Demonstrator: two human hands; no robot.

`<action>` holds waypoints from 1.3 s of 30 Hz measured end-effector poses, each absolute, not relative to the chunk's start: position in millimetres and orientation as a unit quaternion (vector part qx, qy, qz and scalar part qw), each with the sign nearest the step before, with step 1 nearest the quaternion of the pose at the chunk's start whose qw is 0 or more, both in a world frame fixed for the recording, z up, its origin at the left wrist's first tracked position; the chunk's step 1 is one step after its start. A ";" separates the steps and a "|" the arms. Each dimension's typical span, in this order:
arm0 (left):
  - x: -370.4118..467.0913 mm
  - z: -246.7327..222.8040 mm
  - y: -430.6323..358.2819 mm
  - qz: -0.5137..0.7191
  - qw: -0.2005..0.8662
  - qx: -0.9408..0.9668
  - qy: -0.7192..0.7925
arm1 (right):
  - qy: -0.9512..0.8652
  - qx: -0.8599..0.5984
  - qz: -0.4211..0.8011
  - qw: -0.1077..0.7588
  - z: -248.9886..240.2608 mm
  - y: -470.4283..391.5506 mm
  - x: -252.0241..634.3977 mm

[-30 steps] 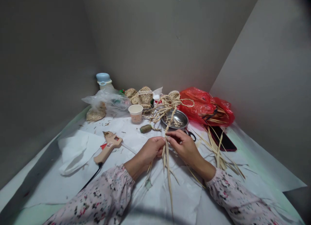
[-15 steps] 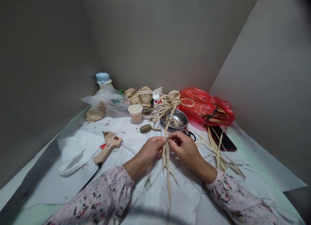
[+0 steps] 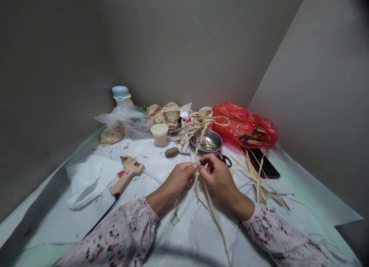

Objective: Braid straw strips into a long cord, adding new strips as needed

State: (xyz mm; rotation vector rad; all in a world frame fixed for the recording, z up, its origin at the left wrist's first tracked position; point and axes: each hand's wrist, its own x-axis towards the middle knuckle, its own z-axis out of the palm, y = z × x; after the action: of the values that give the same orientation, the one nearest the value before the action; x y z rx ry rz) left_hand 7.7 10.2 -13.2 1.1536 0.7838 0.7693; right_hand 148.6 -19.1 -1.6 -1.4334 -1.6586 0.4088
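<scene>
My left hand [image 3: 182,177] pinches the lower end of a braided straw cord [image 3: 197,154] between thumb and forefinger. Close against it, my right hand [image 3: 216,175] is closed with its fingertips on the straw strands at the same spot. Loose pale strands [image 3: 215,213] hang below the pinch toward the front of the table. Above the hands the braid runs up across a metal bowl [image 3: 211,138] into a heap of finished cord [image 3: 191,128]. The exact grip of each fingertip on single strands is too small to make out.
A glue gun [image 3: 127,177] with a cable lies at the left, near white paper [image 3: 88,178]. A paper cup [image 3: 159,134], a thread spool [image 3: 172,152], black-handled scissors [image 3: 226,160], loose straw strips [image 3: 259,182], a phone [image 3: 266,165] and a red plastic bag [image 3: 242,124] surround the hands.
The long loose strands below the pinch have swung from hanging straight down to slanting right. Both hands stay together at the braid's end.
</scene>
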 end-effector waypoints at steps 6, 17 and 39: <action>8.6 -11.5 9.6 0.342 0.681 0.534 0.366 | -0.684 -0.571 0.074 0.448 -7.6 -18.8 147.1; 5.9 -12.0 13.2 0.370 0.690 0.499 0.371 | -0.704 -0.544 0.085 0.448 -8.7 -28.1 145.4; 7.4 -7.3 11.3 0.362 0.687 0.503 0.380 | -0.693 -0.549 0.064 0.464 -7.3 -12.9 159.5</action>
State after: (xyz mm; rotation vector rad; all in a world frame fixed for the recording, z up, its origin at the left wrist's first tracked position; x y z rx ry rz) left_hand 7.4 11.3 -7.3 1.1256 0.8516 0.8098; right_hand 159.5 -12.9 -7.3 -1.3481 -1.7028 0.1583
